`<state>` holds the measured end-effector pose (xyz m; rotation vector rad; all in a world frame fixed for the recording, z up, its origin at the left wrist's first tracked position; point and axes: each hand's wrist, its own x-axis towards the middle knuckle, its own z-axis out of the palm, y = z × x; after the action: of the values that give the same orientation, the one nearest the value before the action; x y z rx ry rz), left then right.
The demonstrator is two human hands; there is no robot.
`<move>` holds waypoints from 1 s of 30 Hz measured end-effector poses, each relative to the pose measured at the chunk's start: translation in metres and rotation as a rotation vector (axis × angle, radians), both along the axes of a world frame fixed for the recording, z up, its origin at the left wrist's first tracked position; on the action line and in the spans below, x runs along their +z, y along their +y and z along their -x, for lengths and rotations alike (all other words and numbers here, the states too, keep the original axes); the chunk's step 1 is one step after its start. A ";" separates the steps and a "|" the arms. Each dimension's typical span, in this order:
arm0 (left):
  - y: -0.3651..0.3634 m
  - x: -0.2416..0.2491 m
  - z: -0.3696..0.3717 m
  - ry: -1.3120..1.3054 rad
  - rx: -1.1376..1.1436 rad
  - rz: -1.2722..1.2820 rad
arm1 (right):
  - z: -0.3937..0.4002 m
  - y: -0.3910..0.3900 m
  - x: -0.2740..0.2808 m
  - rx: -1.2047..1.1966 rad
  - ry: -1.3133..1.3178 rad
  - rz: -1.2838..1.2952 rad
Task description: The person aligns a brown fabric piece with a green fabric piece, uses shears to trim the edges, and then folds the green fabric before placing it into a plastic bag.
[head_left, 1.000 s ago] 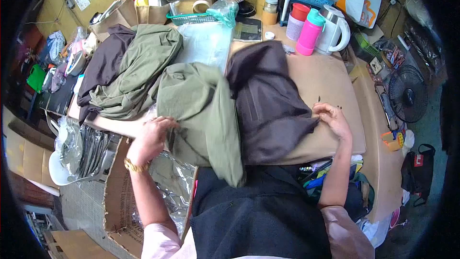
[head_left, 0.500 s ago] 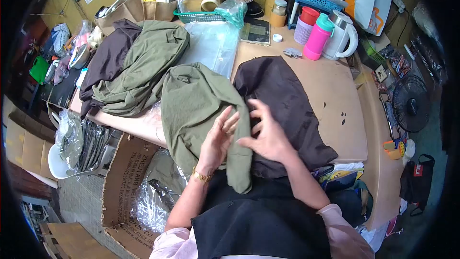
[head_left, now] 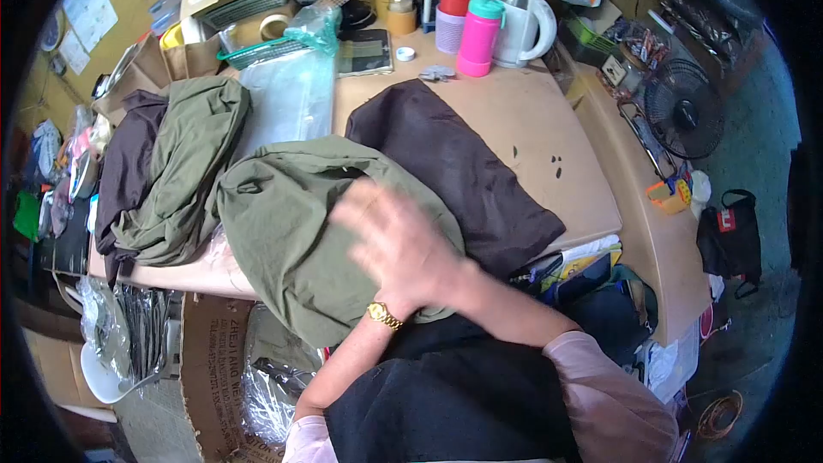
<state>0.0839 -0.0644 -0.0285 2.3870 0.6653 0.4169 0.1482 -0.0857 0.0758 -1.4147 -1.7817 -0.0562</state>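
Observation:
My right hand (head_left: 401, 244) passes over my left, its fingers spread and blurred above an olive-green garment (head_left: 287, 223). Most of my left hand (head_left: 399, 298) is covered by the right one; only the part by the gold watch shows, and its fingers cannot be made out. The olive cloth lies loosely folded at the table's front, draping over the edge. Beside it, to the right, a dark brown cloth piece (head_left: 463, 176) lies flat and partly under it.
More olive and brown garments (head_left: 184, 171) lie at the left. Clear plastic bags (head_left: 287, 99) lie behind. A pink bottle (head_left: 478, 39), a kettle (head_left: 519, 26) and baskets stand at the back. A cardboard box (head_left: 206, 369) with plastic-wrapped items sits below the front edge.
My hands, apart over a narrow olive section before, now overlap, the right crossing to the left. The olive garment is spread wider. The view has shifted rightward.

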 end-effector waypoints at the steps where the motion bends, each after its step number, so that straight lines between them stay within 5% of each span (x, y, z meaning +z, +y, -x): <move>1: 0.002 0.005 0.007 0.075 -0.017 -0.122 | 0.016 -0.006 -0.014 0.164 0.026 0.008; 5: 0.016 0.014 0.033 0.243 -0.074 -0.348 | 0.001 -0.016 -0.030 0.124 -0.006 -0.134; 9: 0.027 0.027 0.060 0.183 -0.095 -0.441 | -0.117 -0.031 -0.045 -0.470 0.434 0.041; 11: 0.032 0.022 0.064 0.129 -0.098 -0.479 | -0.180 -0.051 -0.080 -0.726 0.401 0.199; 14: 0.037 0.026 0.067 0.195 -0.155 -0.437 | -0.174 -0.063 -0.071 -0.736 0.013 0.454; 17: 0.061 0.020 0.083 0.206 -0.231 -0.426 | -0.135 -0.051 -0.081 -0.581 -0.246 0.358; 19: 0.082 0.054 0.110 0.001 -0.245 -0.047 | -0.117 -0.042 -0.059 -0.503 -0.056 0.515; 20: 0.081 0.082 0.127 0.115 -0.060 0.046 | -0.110 -0.036 -0.048 -0.425 0.129 0.668; 23: 0.062 0.116 0.136 -0.440 0.421 0.024 | -0.085 -0.022 -0.042 -0.312 0.200 0.571; 25: 0.010 0.141 0.077 -0.498 0.189 0.424 | -0.073 -0.010 -0.051 -0.235 0.245 0.584; 28: 0.009 0.069 0.022 -0.427 -0.019 0.055 | -0.076 0.003 -0.075 -0.067 0.473 0.470; 30: 0.023 0.029 0.015 -0.239 0.018 -0.112 | -0.095 -0.010 -0.050 -0.170 0.273 0.575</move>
<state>0.0692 -0.0418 0.0004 2.3855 0.5678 0.7512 0.2434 -0.0953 0.0262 -1.8683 -1.5040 0.5748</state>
